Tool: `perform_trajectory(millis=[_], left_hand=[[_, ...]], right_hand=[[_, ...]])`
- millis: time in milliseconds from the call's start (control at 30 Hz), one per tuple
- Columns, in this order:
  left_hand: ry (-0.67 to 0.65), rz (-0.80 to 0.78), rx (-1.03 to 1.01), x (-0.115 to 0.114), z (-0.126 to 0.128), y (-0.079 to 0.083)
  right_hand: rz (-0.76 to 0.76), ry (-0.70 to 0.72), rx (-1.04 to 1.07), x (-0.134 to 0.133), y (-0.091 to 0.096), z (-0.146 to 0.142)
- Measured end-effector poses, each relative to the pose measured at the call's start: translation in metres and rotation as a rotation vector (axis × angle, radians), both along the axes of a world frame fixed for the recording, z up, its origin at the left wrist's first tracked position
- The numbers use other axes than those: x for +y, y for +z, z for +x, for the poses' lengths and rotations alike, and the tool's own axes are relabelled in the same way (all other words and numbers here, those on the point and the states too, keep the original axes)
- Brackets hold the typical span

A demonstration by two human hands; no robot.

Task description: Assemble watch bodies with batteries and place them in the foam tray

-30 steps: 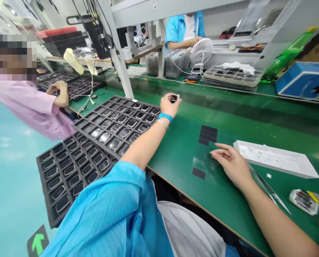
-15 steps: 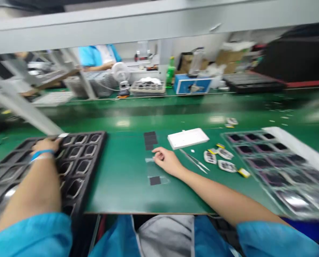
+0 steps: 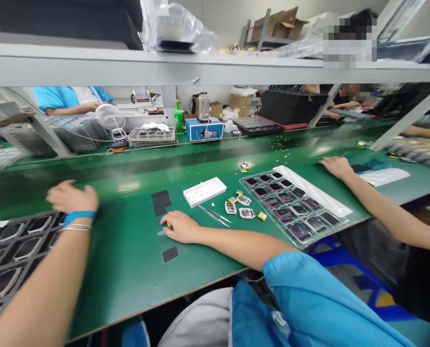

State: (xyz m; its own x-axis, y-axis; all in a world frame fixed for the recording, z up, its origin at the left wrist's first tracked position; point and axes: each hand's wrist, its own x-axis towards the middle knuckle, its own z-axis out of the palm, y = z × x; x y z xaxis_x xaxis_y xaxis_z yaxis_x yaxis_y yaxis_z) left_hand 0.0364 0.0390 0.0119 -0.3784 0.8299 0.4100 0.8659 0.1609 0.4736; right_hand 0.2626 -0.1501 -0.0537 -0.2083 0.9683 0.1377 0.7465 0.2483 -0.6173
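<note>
Fingers loosely parted and bent, the left hand (image 3: 72, 196) is at the left of the frame, by the far edge of a black compartment tray (image 3: 45, 237); no object can be made out in its grasp. A blue wristband (image 3: 78, 217) rings that wrist. Near the middle of the frame, the right hand (image 3: 180, 226) has its fingers curled toward a scrap of clear film (image 3: 161, 233), between an upper dark patch (image 3: 161, 202) and a lower dark patch (image 3: 170, 254) on the green bench top (image 3: 128, 289). Whether thumb and forefinger pinch the film (it is nearly invisible against the green) cannot be told.

The black tray fills the lower left, with dark-faced frames (image 3: 27, 248) in its compartments. Just right of centre are a white box (image 3: 204, 191), tweezers (image 3: 215, 215) and small opened modules (image 3: 246, 213); farther right, a clear tray (image 3: 282, 225) bears dark screens in rows. Toward the right edge, a co-worker's hand (image 3: 338, 167) is over the bench.
</note>
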Motion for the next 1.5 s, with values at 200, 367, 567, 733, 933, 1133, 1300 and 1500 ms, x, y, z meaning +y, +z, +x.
perform_trajectory(millis=[200,367,567,733,933,1133,1300,1500], left_hand=[[-0.633,-0.358,0.239,-0.055,0.089,-0.047],[-0.779,-0.456,0.412,-0.048,0.075,-0.056],[-0.804,-0.435,0.431,-0.047,0.067,-0.054],[-0.808,-0.431,0.443,-0.045,0.068,-0.056],[-0.803,-0.425,0.448,-0.045,0.068,-0.055],[-0.806,-0.445,0.425,-0.047,0.069,-0.053],[-0.812,-0.446,0.412,-0.047,0.068,-0.054],[-0.808,-0.443,0.414,-0.048,0.068,-0.053]], right_hand=[[0.024,0.094,-0.039,0.009,0.003,0.007],[0.113,0.055,-0.002,0.004,0.001,0.011],[0.052,0.091,-0.208,0.002,0.004,0.011],[0.040,0.136,-0.295,0.003,0.009,0.013],[0.064,0.121,-0.278,0.001,0.009,0.014],[0.067,0.119,-0.261,0.004,0.004,0.015],[0.036,0.119,-0.280,0.004,0.006,0.015],[0.041,0.119,-0.288,0.002,0.008,0.014]])
